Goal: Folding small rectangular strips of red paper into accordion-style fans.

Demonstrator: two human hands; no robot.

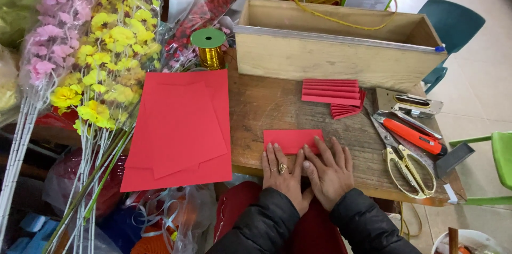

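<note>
Red folded paper rectangle (292, 140) lies flat near the front edge of the scarred wooden worktop (256, 110), pinned under both hands. It looks light, thin and limp, likely to slide or crease easily, so pressing along its near edge suits it best. The left hand (281, 167) and right hand (329, 167) lie flat, fingers spread, gripping nothing. At 3 o'clock rest gold-handled scissors (408, 166); at 9 o'clock, large red sheets (178, 126).

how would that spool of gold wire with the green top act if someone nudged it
The gold wire spool stands upright on a flat end, so it would probably slide. Tipped over, its round body looks apt to roll. It seems small and likely light.
</note>
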